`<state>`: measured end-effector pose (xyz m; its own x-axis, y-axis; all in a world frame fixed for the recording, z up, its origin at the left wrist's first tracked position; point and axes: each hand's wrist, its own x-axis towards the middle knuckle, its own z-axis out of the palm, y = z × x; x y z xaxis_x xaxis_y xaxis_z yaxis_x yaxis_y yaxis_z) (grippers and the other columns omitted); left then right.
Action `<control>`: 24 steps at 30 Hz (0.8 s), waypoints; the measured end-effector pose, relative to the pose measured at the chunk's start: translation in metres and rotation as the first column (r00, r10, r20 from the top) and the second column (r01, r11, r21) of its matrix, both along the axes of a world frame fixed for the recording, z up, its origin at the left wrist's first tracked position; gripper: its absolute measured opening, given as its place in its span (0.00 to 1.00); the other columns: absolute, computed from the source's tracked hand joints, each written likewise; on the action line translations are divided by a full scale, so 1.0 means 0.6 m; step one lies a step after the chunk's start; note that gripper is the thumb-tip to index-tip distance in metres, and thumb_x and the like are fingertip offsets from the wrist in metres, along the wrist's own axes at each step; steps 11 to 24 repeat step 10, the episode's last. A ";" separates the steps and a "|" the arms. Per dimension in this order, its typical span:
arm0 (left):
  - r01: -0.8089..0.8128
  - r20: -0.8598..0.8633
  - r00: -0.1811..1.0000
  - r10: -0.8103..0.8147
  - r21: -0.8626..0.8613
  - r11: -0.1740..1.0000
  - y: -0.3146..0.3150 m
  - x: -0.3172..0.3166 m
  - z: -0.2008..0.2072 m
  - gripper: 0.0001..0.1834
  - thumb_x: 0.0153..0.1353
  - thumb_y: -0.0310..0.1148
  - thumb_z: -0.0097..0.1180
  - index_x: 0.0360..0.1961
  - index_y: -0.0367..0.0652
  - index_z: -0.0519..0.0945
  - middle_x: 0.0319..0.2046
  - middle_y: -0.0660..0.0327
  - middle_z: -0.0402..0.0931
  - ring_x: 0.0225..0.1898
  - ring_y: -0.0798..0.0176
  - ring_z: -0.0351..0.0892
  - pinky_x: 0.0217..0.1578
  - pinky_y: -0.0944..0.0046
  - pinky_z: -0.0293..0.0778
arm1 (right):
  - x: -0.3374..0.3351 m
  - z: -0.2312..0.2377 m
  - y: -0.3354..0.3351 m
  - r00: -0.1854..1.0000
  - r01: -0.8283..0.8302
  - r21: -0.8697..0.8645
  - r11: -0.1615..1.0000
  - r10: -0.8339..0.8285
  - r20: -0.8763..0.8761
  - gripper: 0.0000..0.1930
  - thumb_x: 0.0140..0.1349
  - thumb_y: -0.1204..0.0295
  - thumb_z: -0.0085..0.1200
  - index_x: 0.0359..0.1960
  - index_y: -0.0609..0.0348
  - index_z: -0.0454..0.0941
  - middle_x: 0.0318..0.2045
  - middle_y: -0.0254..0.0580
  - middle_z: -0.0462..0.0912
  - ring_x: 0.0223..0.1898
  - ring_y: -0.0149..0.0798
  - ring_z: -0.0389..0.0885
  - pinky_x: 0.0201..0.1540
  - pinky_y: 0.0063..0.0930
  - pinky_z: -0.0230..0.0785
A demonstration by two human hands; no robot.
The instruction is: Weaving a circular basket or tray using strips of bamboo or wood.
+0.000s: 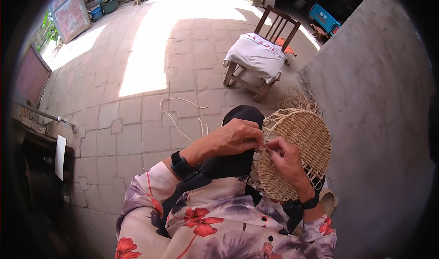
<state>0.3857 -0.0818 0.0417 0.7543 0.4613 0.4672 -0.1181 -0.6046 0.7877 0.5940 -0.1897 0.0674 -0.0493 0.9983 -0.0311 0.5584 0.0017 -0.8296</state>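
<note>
A round, tan woven basket (pixel 305 138), made of twisted straw cord, rests against my lap on the right, with an open lattice along its edge. My left hand (pixel 238 134) is closed at the basket's left edge, fingertips pinched together on thin straw cord. Right beside it, my right hand (pixel 284 157) pinches at the same spot, its wrist lying over the woven face. The fingertips of both hands nearly meet. Exactly how the cord runs between them is too small to make out. Both wrists carry dark straps with small devices.
A wooden chair (pixel 256 58) draped with white cloth stands ahead. Loose straw strands (pixel 299 100) bunch beyond the basket, by the grey wall (pixel 375 122) on the right. A pale cord (pixel 170 115) lies on the paved floor. Dark furniture (pixel 41 167) stands at left.
</note>
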 end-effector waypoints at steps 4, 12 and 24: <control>0.029 0.106 0.994 -0.026 -0.023 0.999 0.004 0.015 0.005 0.03 0.57 0.25 0.63 0.33 0.40 0.82 0.28 0.58 0.75 0.30 0.55 0.78 0.31 0.59 0.72 | -0.004 0.002 -0.001 0.999 0.034 -0.054 0.998 -0.036 -0.037 0.10 0.58 0.85 0.51 0.40 0.64 0.78 0.29 0.31 0.79 0.26 0.20 0.71 0.30 0.18 0.66; 0.067 -0.020 0.998 -0.066 0.029 0.997 0.013 0.001 -0.024 0.03 0.57 0.29 0.63 0.32 0.42 0.83 0.29 0.58 0.77 0.33 0.59 0.80 0.35 0.57 0.75 | 0.007 -0.017 -0.006 0.997 0.068 -0.070 0.995 -0.071 -0.039 0.10 0.59 0.84 0.50 0.42 0.63 0.78 0.27 0.29 0.78 0.25 0.19 0.70 0.29 0.17 0.64; 0.067 -0.020 0.998 -0.066 0.029 0.997 0.013 0.001 -0.024 0.03 0.57 0.29 0.63 0.32 0.42 0.83 0.29 0.58 0.77 0.33 0.59 0.80 0.35 0.57 0.75 | 0.007 -0.017 -0.006 0.997 0.068 -0.070 0.995 -0.071 -0.039 0.10 0.59 0.84 0.50 0.42 0.63 0.78 0.27 0.29 0.78 0.25 0.19 0.70 0.29 0.17 0.64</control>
